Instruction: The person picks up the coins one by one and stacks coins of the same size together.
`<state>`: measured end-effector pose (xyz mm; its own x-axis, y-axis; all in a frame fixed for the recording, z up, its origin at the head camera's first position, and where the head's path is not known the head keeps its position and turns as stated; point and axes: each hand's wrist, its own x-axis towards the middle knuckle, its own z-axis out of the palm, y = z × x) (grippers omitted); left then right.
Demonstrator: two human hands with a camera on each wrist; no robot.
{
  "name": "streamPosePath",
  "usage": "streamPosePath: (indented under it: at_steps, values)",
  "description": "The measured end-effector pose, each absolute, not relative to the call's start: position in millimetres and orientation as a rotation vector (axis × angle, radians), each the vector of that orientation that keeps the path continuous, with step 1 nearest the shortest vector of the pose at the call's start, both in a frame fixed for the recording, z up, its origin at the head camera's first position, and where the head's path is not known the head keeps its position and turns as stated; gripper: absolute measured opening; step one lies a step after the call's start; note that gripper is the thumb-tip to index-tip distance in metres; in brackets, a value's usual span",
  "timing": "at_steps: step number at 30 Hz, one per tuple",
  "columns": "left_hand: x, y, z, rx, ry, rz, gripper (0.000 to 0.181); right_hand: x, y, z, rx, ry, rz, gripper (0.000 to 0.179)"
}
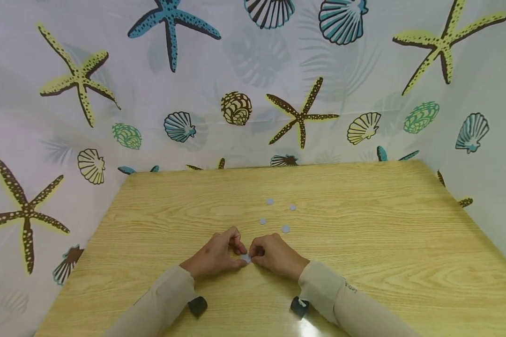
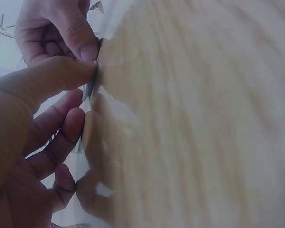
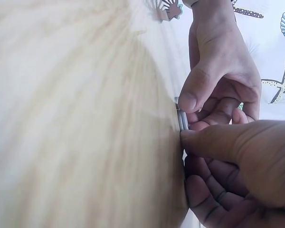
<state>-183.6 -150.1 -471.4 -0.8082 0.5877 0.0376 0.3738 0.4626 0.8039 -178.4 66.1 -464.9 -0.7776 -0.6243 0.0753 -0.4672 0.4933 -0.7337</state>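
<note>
Hands meet at the near middle of the table [image 1: 362, 262], fingertips drawn together over one small grey disc [image 1: 246, 258]. The left hand [image 1: 214, 255] and the right hand [image 1: 275, 255] both have their fingers curled in, and each pinches the disc from its own side — thumbs on its rim, as the wrist views show. From the left wrist the disc [image 2: 91, 84] shows edge-on against the wood, with the left thumb pressed to it and the right hand's fingers above. From the right wrist the same disc [image 3: 182, 118] sits between the two thumbs, tight to the tabletop. It looks thin and flat, so a two-sided pinch at the rim is probably the only purchase it offers; whether it is one piece or two stacked I cannot tell.

Just beyond the hands lie four more discs [image 1: 285, 229], loosely scattered, apart from each other and untouched. Both sleeves rest on the wood near the front edge — likely to steady the fine fingerwork. A curtain [image 1: 109, 93] printed with starfish and shells hangs around the table.
</note>
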Motion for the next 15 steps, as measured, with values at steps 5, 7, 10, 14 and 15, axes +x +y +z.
streamPosePath:
  at_steps: [5,7,10,14,15]
  values:
    - [-182.7,-149.1,-470.2,0.812,2.454,1.273,0.035,-177.6,66.4,-465.4,-0.941,2.547,-1.147,0.012]
    - [-182.4,-148.8,-470.0,0.811,2.455,1.272,0.035,-177.3,66.7,-465.6,-0.945,2.550,-1.148,0.012]
    - [-182.0,-148.4,-470.2,0.809,2.457,1.270,0.035,-177.0,67.1,-465.6,-0.949,2.551,-1.152,0.012]
    - [-182.0,-148.0,-471.3,0.802,2.467,1.273,0.036,-176.8,67.3,-464.8,-0.954,2.547,-1.157,0.012]
    - [-182.0,-147.7,-471.3,0.797,2.469,1.273,0.037,-176.7,67.4,-464.6,-0.954,2.545,-1.160,0.011]
